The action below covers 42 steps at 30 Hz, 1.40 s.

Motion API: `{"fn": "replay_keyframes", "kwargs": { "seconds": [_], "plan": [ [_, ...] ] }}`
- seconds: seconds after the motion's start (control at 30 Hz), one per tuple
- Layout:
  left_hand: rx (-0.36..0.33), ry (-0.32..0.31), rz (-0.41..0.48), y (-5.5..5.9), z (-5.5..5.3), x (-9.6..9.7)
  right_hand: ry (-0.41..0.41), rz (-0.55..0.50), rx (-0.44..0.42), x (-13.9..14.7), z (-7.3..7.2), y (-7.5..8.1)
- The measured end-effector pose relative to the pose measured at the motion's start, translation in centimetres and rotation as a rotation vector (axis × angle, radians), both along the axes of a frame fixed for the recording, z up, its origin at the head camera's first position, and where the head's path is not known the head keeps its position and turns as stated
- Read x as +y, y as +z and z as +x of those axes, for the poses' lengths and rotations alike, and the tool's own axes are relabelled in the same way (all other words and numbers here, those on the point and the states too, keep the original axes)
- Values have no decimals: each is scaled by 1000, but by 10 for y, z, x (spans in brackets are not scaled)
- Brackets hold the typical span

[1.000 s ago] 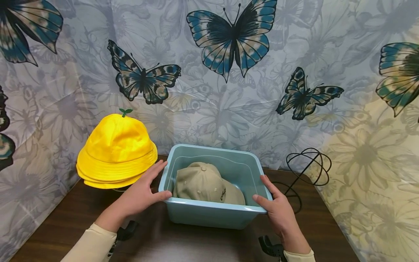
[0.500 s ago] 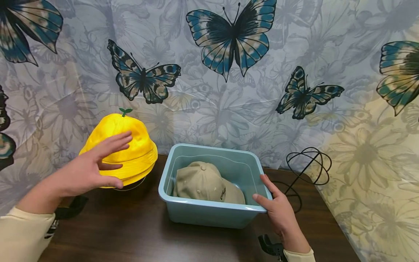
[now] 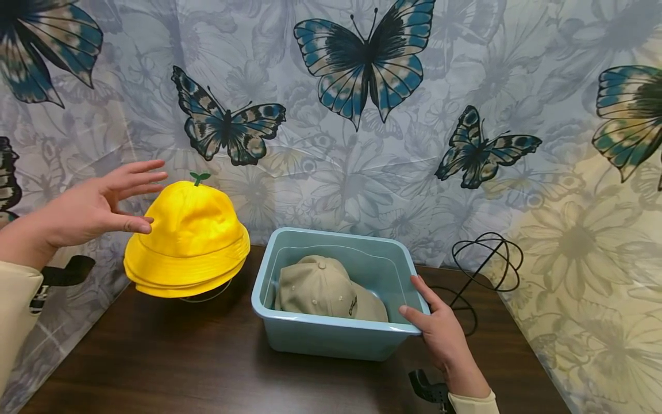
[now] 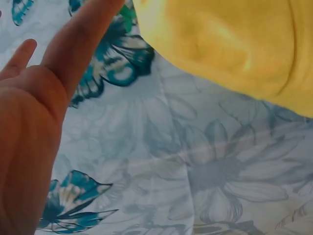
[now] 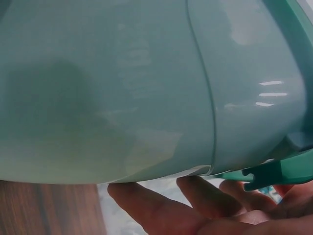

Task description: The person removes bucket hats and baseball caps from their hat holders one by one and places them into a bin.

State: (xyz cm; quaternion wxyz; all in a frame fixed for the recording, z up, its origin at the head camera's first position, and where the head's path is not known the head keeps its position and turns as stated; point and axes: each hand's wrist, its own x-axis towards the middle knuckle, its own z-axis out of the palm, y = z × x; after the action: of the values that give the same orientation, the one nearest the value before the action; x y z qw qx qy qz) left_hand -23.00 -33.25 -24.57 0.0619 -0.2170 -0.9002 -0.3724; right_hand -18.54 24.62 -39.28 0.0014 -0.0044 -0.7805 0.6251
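Note:
My left hand (image 3: 111,198) is raised with fingers spread and holds nothing. It is beside the upper left of a yellow bucket hat (image 3: 188,230) with a green sprout on top; several brims appear stacked beneath. In the left wrist view, the yellow hat (image 4: 220,44) lies to the right of my left hand (image 4: 34,117). My right hand (image 3: 445,336) grips the right rim of a light blue plastic tub (image 3: 331,339). In the right wrist view, my fingers (image 5: 156,208) lie against the tub's outer wall (image 5: 122,112). A beige baseball cap (image 3: 320,287) sits inside the tub.
The brown wooden table (image 3: 207,362) supports the tub. A black wire stand (image 3: 483,267) is behind my right hand. A butterfly-printed cloth (image 3: 331,184) hangs close behind everything. Part of a ring (image 3: 209,294) shows beneath the yellow hats.
My left hand has let go of the tub's left rim, passed in front of the yellow hats and risen to their upper left. My right hand and the tub have stayed in place.

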Motion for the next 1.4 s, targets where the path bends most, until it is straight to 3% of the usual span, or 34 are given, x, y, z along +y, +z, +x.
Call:
{"fn": "replay_keyframes", "kwargs": {
  "seconds": [0.2,0.37,0.67,1.0,1.4],
  "plan": [
    [-77,44,-65,6,-21,-9,7,-5,-3,0,-2,0],
    [-150,46,-86,7,-35,-13,5,3,-4,0,-2,0],
    [-204,57,-157,3,-60,-10,0,-6,-12,1,-1,2],
    [-256,53,-165,3,-75,-5,4,18,-45,2,1,1],
    [-215,137,-193,-8,-82,3,-7,-15,-40,0,2,-1]
  ]
}}
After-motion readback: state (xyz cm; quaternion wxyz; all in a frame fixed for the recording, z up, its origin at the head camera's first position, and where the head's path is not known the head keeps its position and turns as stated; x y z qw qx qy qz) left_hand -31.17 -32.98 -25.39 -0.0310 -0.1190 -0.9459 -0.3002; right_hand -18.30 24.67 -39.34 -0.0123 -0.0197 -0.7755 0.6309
